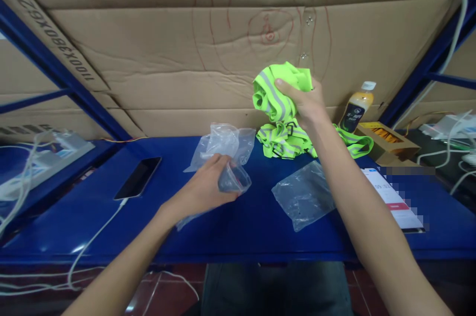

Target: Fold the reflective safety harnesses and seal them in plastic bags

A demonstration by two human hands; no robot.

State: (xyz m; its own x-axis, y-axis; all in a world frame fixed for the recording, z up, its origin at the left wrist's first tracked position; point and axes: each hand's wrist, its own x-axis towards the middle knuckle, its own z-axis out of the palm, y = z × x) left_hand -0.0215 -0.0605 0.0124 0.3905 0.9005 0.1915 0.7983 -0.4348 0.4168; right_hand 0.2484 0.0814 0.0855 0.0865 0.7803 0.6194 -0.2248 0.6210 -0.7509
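Raised above the blue table, my right hand (307, 100) grips a bundled neon-yellow strap (277, 90) with grey reflective stripes. My left hand (211, 184) is closed on a clear plastic bag (235, 177), whose mouth gapes toward the right. Behind that hand, more clear bags (223, 142) lie on the table. A pile of similar neon straps (286, 141) sits beneath the raised bundle and reaches right, past my right forearm. Another clear bag (305, 197) lies flat between my arms.
A dark phone (138, 178) on a white cable lies left; a lit phone (394, 199) lies right. Beside a bottle (357, 107) stands an open cardboard box (388, 145). Power strips (48, 162) and cables flank the blue table (256, 241). Cardboard (167, 53) walls the back.
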